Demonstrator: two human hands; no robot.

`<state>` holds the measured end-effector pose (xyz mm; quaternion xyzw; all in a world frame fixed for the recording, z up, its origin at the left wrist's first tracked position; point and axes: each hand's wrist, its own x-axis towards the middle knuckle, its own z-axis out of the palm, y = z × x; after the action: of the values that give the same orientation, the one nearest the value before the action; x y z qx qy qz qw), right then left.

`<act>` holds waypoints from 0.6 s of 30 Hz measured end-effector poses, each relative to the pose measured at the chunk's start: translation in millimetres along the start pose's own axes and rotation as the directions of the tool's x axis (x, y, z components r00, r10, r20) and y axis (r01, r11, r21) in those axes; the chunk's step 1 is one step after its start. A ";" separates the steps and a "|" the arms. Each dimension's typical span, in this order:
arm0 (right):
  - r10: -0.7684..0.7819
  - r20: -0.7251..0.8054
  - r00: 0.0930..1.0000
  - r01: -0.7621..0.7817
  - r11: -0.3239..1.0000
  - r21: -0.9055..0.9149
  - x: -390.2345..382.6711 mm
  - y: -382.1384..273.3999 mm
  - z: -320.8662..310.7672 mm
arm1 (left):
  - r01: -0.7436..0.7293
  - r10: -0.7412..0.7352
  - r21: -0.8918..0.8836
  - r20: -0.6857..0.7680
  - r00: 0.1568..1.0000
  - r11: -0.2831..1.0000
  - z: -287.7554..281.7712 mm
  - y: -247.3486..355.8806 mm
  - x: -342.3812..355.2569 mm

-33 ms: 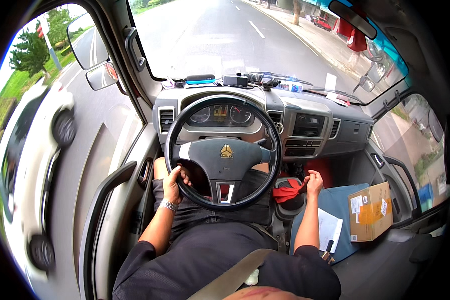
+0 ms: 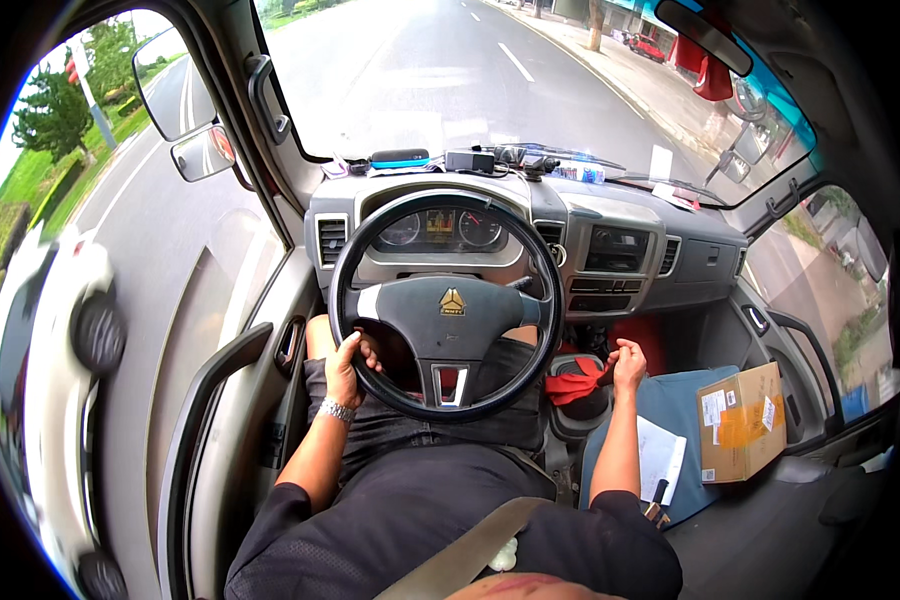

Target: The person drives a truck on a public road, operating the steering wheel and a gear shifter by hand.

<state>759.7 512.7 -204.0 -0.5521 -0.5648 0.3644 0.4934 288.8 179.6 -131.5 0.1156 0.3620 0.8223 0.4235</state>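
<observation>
1. The setting is a truck cab in daylight; the windscreen [image 2: 450,80] looks onto a grey road with a white lane dash.
2. A grey dashboard [image 2: 650,235] runs beneath it, with the instrument cluster [image 2: 438,228] lit behind the wheel and small gadgets lined along its top edge.
3. Out of the left door window [image 2: 120,300], a white car [image 2: 50,400] passes close alongside (blurred), with grass and trees beyond.
4. Two side mirrors [image 2: 185,110] stand on the left pillar.
5. On the blue passenger seat [image 2: 675,410] sit a cardboard box [image 2: 742,420] and white papers [image 2: 660,455].
6. A red pennant [image 2: 705,65] hangs at the upper right.
</observation>
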 end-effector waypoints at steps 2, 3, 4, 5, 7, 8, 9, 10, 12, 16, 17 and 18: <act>-0.009 0.006 1.000 0.009 1.000 0.000 1.7 0.9 -0.5 | -0.019 0.019 0.001 0.024 1.000 1.000 2.8 0.8 -1.3; -0.038 0.015 0.999 0.038 0.999 -0.007 5.2 0.4 -2.6 | -0.030 0.031 -0.010 0.040 0.999 0.999 2.3 -2.3 0.3; -0.043 0.012 0.999 0.043 0.999 -0.004 5.7 -0.7 -3.2 | -0.033 0.033 0.012 0.023 0.999 0.999 3.4 -2.7 -2.3; -0.048 0.010 0.999 0.048 0.999 -0.001 7.5 -2.4 -4.3 | -0.031 0.031 0.023 0.009 0.999 0.999 6.0 -2.6 -0.5; -0.031 0.001 1.000 0.031 0.999 0.019 11.2 -4.1 -3.8 | -0.015 0.015 0.039 0.002 1.000 0.999 9.1 -2.5 1.9; -0.033 0.000 0.999 0.033 0.999 0.025 11.9 -4.0 -4.3 | -0.001 0.001 0.046 0.009 1.000 0.999 6.9 -1.6 3.4; -0.035 -0.001 0.999 0.035 0.999 0.032 11.8 -3.7 -3.8 | 0.012 -0.013 0.053 0.016 1.000 0.999 4.4 0.3 5.7; -0.038 0.000 0.999 0.038 0.999 0.037 11.2 -3.5 -2.9 | 0.011 -0.012 0.067 0.022 1.000 0.998 3.3 2.8 9.0; -0.012 -0.007 1.000 0.012 0.999 0.035 8.8 -3.4 -2.5 | 0.041 -0.042 0.065 0.010 0.999 0.997 2.7 5.9 13.4; -0.027 -0.011 1.000 0.028 0.998 0.051 9.1 -0.1 -3.8 | 0.015 -0.022 0.167 0.038 0.999 0.986 3.6 8.7 13.6; -0.023 -0.042 0.999 0.025 0.998 0.053 15.5 0.6 1.7 | -0.001 -0.008 0.212 0.041 0.999 0.977 4.4 11.1 21.2; -0.022 -0.038 0.999 0.026 0.994 0.104 16.8 1.2 8.1 | -0.017 0.006 0.257 0.043 0.999 0.966 4.6 15.0 28.0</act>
<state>753.8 530.4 -204.5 -0.5254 -0.5423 0.3773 0.5362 264.7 198.0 -121.1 0.1889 0.4559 0.7683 0.4077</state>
